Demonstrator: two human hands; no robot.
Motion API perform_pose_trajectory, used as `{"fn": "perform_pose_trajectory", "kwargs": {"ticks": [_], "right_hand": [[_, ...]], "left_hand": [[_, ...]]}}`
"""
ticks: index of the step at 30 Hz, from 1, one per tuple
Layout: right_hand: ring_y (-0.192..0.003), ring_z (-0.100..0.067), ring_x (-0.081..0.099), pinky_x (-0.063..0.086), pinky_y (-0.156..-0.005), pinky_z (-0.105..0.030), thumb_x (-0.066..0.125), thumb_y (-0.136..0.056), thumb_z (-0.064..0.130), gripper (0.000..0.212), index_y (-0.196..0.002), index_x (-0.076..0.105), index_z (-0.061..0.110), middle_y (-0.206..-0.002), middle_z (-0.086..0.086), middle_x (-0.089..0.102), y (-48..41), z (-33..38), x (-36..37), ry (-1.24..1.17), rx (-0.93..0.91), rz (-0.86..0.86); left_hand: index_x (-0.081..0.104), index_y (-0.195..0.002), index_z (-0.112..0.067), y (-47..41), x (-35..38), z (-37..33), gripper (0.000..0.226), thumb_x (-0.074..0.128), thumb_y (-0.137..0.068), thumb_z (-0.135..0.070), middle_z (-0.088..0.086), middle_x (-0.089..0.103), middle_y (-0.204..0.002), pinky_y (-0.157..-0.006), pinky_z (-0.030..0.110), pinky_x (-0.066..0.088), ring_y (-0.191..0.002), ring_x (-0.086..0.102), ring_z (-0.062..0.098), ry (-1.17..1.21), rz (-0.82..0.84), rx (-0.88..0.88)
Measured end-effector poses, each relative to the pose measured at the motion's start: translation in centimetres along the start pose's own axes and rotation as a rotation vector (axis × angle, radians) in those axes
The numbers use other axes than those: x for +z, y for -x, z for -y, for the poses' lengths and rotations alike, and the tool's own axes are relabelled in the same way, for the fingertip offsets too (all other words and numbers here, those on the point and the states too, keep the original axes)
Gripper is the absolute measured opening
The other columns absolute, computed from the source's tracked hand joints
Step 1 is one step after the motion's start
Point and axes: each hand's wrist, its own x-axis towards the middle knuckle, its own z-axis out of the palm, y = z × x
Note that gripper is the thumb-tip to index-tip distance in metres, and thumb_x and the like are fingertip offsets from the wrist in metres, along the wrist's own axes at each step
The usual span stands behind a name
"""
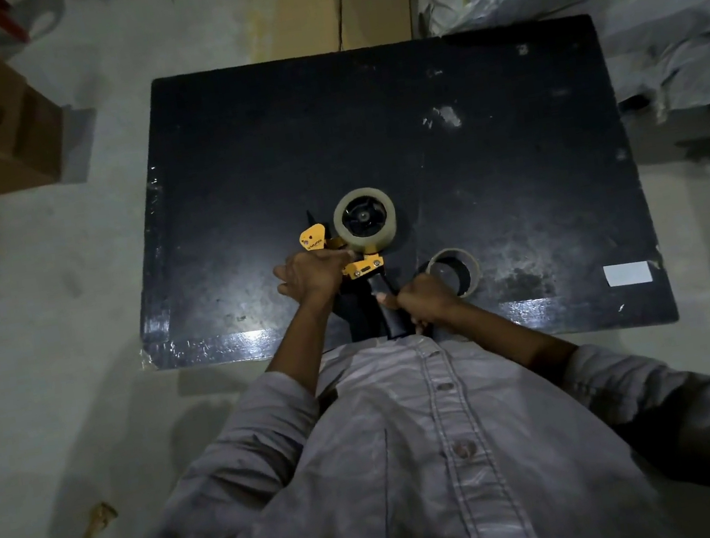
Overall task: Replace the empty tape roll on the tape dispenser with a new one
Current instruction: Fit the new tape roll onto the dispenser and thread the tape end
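While right hand [424, 297] grips dispenser handle [388, 305], left hand [312, 273] pinches tape end off new roll [365, 219]; feed under yellow guard [313, 238], keep taut.

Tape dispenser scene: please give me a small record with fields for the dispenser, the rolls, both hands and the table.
dispenser: yellow tape dispenser with a black handle, held over the black table
roll on dispenser: full tape roll, sitting on the wheel
other roll: empty cardboard core, lying on the table to the right of the dispenser
left hand: gripping the yellow front part of the dispenser
right hand: closed around the black handle
also on table: a white label near the right front corner
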Motion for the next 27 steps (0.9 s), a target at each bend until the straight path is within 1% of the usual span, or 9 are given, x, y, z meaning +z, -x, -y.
{"fn": "perform_pose_trajectory", "kwargs": {"ticks": [2, 4, 6, 11, 15, 18, 20, 24, 27], "right_hand": [[-0.062, -0.038, 0.077, 0.057, -0.067, -0.037, 0.076, -0.101, 0.051, 0.058, -0.066, 0.065, 0.007, -0.071, -0.026, 0.074, -0.1, 0.0, -0.3, -0.004, 0.002, -0.004], [-0.074, -0.046, 0.083, 0.056, -0.068, -0.038, 0.075, -0.102, 0.052, 0.058, -0.066, 0.063, 0.008, -0.078, -0.03, 0.077, 0.0, 0.0, -0.5, 0.028, -0.01, -0.016], [-0.079, -0.048, 0.084, 0.055, -0.067, -0.036, 0.074, -0.102, 0.053, 0.059, -0.065, 0.061, 0.009, -0.079, -0.031, 0.077, 0.1, 0.0, -0.6, 0.047, -0.021, -0.018], [-0.075, -0.044, 0.084, 0.046, -0.054, -0.029, 0.072, -0.102, 0.057, 0.064, -0.057, 0.055, 0.014, -0.052, -0.007, 0.062, 0.3, 0.2, -0.6, 0.105, -0.015, -0.026], [-0.068, -0.041, 0.083, 0.047, -0.053, -0.028, 0.071, -0.102, 0.057, 0.061, -0.062, 0.061, 0.012, -0.066, -0.014, 0.072, 0.4, 0.5, -0.5, 0.118, -0.019, -0.038], [-0.05, -0.029, 0.073, 0.046, -0.054, -0.027, 0.071, -0.101, 0.059, 0.061, -0.062, 0.06, 0.013, -0.07, -0.017, 0.075, 0.3, 0.4, -0.4, 0.133, -0.018, -0.053], [-0.044, -0.022, 0.068, 0.044, -0.054, -0.027, 0.07, -0.102, 0.06, 0.062, -0.061, 0.06, 0.014, -0.067, -0.016, 0.074, 0.3, 0.5, -0.4, 0.165, -0.025, -0.061], [-0.041, -0.016, 0.064, 0.039, -0.052, -0.024, 0.069, -0.103, 0.059, 0.066, -0.055, 0.055, 0.017, -0.048, -0.004, 0.061, 0.5, 0.6, -0.5, 0.198, -0.027, -0.072], [-0.042, -0.016, 0.065, 0.038, -0.051, -0.022, 0.068, -0.103, 0.059, 0.065, -0.056, 0.056, 0.017, -0.049, -0.003, 0.061, 0.6, 0.7, -0.6, 0.217, -0.023, -0.067]], "left_hand": [[0.09, -0.104, -0.033, 0.0, -0.1, -0.2, 0.03, 0.087, -0.085, -0.056, 0.004, 0.069, -0.129, -0.114, 0.05, 0.039, -0.139, 0.043, 0.033, -0.12, -0.057, 0.033], [0.088, -0.109, -0.034, 0.1, -0.3, -0.2, 0.023, 0.079, -0.094, -0.049, 0.006, 0.066, -0.131, -0.11, 0.049, 0.038, -0.136, 0.045, 0.034, -0.314, -0.152, 0.139], [0.086, -0.116, -0.033, 0.0, -0.6, 0.3, 0.028, 0.075, -0.098, -0.05, 0.009, 0.061, -0.13, -0.108, 0.049, 0.037, -0.133, 0.046, 0.035, -0.453, -0.207, 0.266], [0.083, -0.121, -0.037, 0.6, -1.3, 3.2, 0.04, 0.058, -0.104, -0.063, 0.005, 0.051, -0.131, -0.106, 0.045, 0.036, -0.131, 0.046, 0.031, -0.648, -0.231, 0.506], [0.082, -0.125, -0.044, 1.5, -1.4, 5.3, 0.036, 0.057, -0.105, -0.061, 0.005, 0.054, -0.131, -0.108, 0.047, 0.035, -0.132, 0.048, 0.033, -0.595, -0.247, 0.538], [0.083, -0.123, -0.044, 1.9, -1.9, 6.1, 0.035, 0.059, -0.104, -0.061, 0.007, 0.056, -0.129, -0.106, 0.048, 0.035, -0.131, 0.049, 0.035, -0.553, -0.256, 0.527], [0.085, -0.119, -0.042, 2.0, -2.2, 6.3, 0.031, 0.064, -0.103, -0.057, 0.007, 0.057, -0.127, -0.106, 0.048, 0.036, -0.13, 0.05, 0.035, -0.519, -0.266, 0.517], [0.089, -0.113, -0.026, 2.2, -1.9, 7.0, 0.022, 0.077, -0.1, -0.039, 0.01, 0.065, -0.126, -0.105, 0.048, 0.042, -0.129, 0.055, 0.034, -0.321, -0.256, 0.537], [0.089, -0.115, -0.01, 2.5, -1.7, 7.3, 0.023, 0.083, -0.099, -0.024, 0.014, 0.073, -0.121, -0.101, 0.048, 0.054, -0.118, 0.068, 0.03, -0.083, -0.185, 0.47]]}}
